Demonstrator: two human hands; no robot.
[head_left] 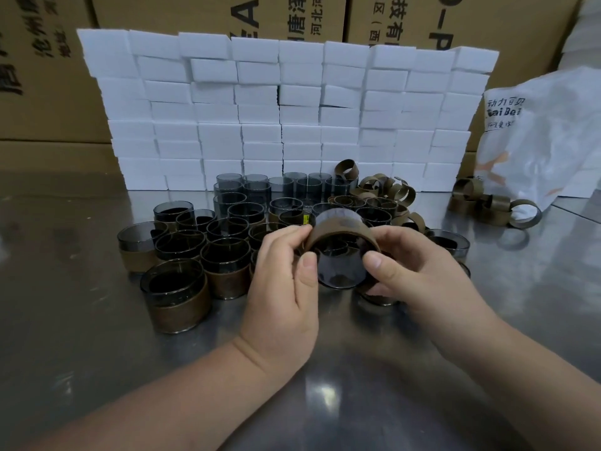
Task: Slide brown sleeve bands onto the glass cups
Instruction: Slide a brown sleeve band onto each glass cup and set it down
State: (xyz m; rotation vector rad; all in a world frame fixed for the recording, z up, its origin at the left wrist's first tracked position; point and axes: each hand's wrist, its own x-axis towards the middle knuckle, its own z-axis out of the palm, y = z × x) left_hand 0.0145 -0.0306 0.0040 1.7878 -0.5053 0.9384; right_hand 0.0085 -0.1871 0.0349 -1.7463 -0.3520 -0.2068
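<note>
Brown band [341,232] sits seemingly partway over tilted dark glass cup [340,266].

One wide camera sits on the person's head, looking forward and down, close over the steel table [81,369]. It faces the stack of white boxes [260,109] at 12 o'clock.

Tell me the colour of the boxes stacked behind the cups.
The boxes are white, clearest in head view.

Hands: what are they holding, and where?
A cup with a band around it. The left hand grips its left side, the right hand its right side.
</note>
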